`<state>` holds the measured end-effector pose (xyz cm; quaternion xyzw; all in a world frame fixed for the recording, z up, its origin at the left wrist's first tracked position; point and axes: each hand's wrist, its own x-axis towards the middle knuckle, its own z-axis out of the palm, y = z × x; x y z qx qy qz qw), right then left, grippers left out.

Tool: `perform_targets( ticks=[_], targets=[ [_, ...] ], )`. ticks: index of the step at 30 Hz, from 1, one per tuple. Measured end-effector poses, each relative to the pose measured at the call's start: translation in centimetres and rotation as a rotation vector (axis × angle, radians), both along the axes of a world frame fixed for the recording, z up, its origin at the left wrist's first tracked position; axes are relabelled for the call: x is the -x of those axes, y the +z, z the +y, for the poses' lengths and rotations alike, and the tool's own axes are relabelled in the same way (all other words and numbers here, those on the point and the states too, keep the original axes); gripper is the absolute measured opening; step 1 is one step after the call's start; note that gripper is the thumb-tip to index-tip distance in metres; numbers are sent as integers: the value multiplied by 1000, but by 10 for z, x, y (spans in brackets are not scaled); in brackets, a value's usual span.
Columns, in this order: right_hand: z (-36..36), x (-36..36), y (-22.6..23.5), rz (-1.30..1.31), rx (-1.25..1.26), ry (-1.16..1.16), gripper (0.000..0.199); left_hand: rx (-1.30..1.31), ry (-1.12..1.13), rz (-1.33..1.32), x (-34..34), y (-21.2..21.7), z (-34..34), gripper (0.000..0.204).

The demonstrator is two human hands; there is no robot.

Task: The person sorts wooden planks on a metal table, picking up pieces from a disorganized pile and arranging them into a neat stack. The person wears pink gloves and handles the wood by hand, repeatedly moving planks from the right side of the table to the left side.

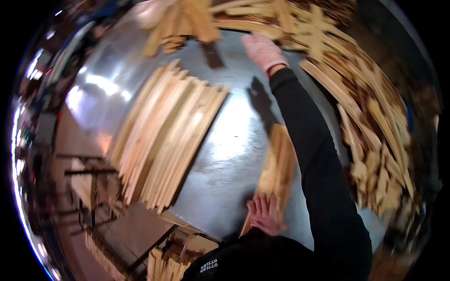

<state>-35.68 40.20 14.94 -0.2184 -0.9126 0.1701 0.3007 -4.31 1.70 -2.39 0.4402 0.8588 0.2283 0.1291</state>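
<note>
My left hand (264,214), bare, lies with fingers spread on the near end of a wooden board (277,164); a second strip seems to lie along it. My right hand (263,52), in a pale pink glove, reaches far across the metal table (225,136) to the edge of a heap of wooden strips (253,25). Its fingers are blurred, and whether they touch a strip I cannot tell. My black right sleeve passes above the board's right side.
Left on the table lies a row of several light boards (171,140) side by side. More boards (199,21) lie at the far edge. A pile of irregular offcuts (375,131) curves along the right side. Below the near left edge stands a rack holding wood (166,264).
</note>
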Motion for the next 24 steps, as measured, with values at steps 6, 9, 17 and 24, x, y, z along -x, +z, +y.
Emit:
perform_targets(
  ticks=[6, 9, 17, 24],
  targets=[
    [66, -278, -14, -570, -556, -364, 87, 421, -131, -170, -53, 36, 34, 113],
    [99, -370, 4, -840, -309, -342, 91, 292, 28, -81, -38, 46, 32, 111],
    [141, -462, -78, -943, -495, -666, 62, 449, 492, -57, -29, 47, 7, 120],
    [109, -377, 16, -826, -276, -190, 26, 292, 576, -576, -26, -3, -5, 87]
  ],
)
